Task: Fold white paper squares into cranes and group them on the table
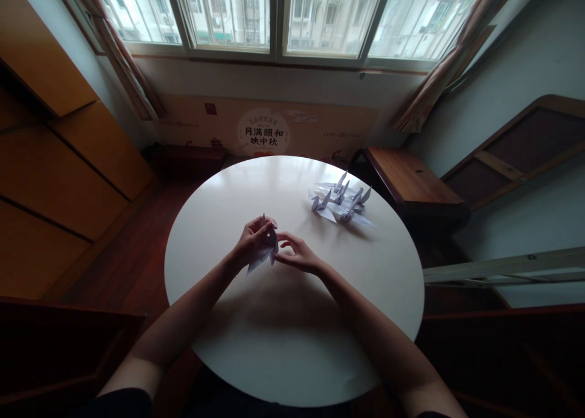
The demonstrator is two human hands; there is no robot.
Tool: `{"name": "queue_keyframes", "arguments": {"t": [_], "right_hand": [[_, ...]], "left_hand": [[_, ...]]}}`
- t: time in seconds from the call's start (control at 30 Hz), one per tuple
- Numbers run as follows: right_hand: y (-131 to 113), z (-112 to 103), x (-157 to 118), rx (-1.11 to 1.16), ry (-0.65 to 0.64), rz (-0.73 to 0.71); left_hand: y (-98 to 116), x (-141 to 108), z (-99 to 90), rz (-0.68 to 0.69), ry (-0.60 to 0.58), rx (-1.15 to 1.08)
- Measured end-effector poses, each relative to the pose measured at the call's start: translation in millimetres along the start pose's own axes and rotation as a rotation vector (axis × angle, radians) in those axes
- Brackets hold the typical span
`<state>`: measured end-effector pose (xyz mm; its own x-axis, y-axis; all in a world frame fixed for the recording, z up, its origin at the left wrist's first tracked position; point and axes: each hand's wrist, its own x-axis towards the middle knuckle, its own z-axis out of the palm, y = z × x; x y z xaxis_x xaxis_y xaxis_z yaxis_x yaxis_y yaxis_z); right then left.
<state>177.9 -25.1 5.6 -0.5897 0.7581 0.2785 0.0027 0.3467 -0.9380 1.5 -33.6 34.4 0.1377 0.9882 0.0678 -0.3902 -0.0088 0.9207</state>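
Observation:
Above the middle of the white table, my left hand (255, 234) is closed on a folded white paper crane (262, 255). Its thumb and fingers pinch the upper part, and a pointed wing hangs down toward me. My right hand (298, 252) is at the crane's right edge, its fingers curved and apart, the fingertips at or very near the paper. Whether they press on it I cannot tell. Several finished paper cranes (340, 201) sit in a cluster on the table's far right, wings and necks overlapping.
The round white table (219, 208) stands before a barred window (274, 16). A low brown wooden table (411, 174) is close behind it on the right. Wooden cabinets (68, 168) line the left side, and a printed banner (320, 122) hangs below the window.

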Motion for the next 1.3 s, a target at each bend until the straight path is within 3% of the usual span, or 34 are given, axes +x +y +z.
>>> {"name": "queue_keyframes", "arguments": {"t": [0.1,0.27,0.4,0.5,0.6,0.7,0.8,0.93,1.0,1.07,1.13,1.3], "right_hand": [[2.8,2.6,-1.4,0.046,-0.085,0.017],[7.7,1.5,1.3,-0.025,0.12,-0.06],[6.8,-5.4,2.6,-0.124,0.271,-0.119],[2.3,-12.6,1.2,-0.299,0.4,-0.16],[-1.8,-20.0,-0.8,-0.415,0.44,-0.197],[-3.3,-24.8,-1.9,-0.516,0.466,-0.233],[-1.8,-26.3,-1.1,-0.556,0.621,-0.23],[4.2,-26.9,3.8,-0.36,0.809,-0.105],[7.4,-27.2,6.6,-0.17,0.758,-0.012],[9.4,-26.7,8.3,-0.003,0.624,0.05],[10.0,-25.4,8.3,0.054,0.526,0.079],[7.8,-20.8,5.9,0.042,0.547,0.076]], "left_hand": [[0.4,-0.2,-0.8,0.029,-0.003,0.007],[-3.1,3.1,0.4,-0.072,-0.014,-0.005],[-6.6,8.0,0.1,-0.065,0.094,-0.039],[-9.1,9.0,-2.1,-0.255,0.093,0.002],[-11.0,7.5,-5.2,-0.415,-0.011,0.006],[-11.4,5.8,-7.3,-0.398,-0.086,0.041],[-11.1,5.5,-7.5,-0.33,-0.076,0.073],[-13.9,6.8,-6.0,-0.263,-0.075,0.105],[-16.5,7.5,-5.7,-0.231,-0.061,0.141],[-18.5,7.9,-5.6,-0.205,-0.032,0.178],[-19.0,7.9,-5.6,-0.189,-0.009,0.206],[-15.7,6.7,-4.4,-0.171,0.0,0.248]]}}
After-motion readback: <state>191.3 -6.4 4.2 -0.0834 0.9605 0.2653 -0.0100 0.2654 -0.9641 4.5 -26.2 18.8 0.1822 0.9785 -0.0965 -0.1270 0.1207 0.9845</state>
